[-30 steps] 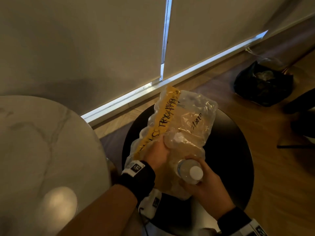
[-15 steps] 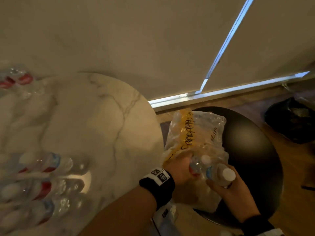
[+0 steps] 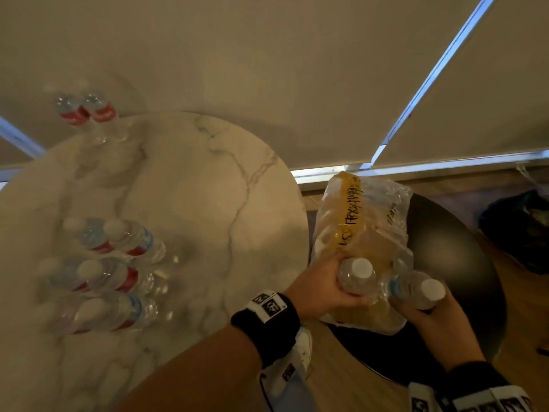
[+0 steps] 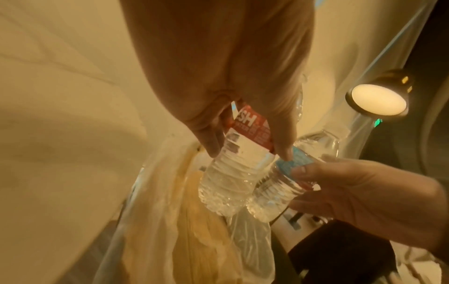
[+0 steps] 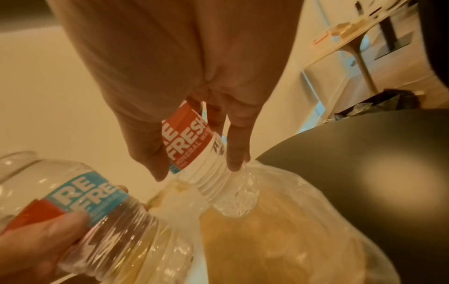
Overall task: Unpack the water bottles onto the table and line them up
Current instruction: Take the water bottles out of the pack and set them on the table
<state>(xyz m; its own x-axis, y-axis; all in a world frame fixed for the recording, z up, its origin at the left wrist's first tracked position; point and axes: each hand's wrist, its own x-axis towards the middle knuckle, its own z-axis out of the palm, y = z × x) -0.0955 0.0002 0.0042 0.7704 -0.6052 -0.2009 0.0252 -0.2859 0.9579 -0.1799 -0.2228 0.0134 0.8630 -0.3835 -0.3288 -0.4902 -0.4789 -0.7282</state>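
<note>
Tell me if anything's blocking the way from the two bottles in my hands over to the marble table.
Nothing visible does. The left hand and right hand each grip a bottle above the plastic wrap on the black stool. The marble table beside it shows bare surface; the standing bottles sit further left.

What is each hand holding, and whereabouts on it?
Left hand: a water bottle, gripped around its labelled middle. Right hand: a second bottle, also around the label.

Home-like lounge: marble table (image 3: pixel 184 179), window blinds (image 3: pixel 267 69).
</note>
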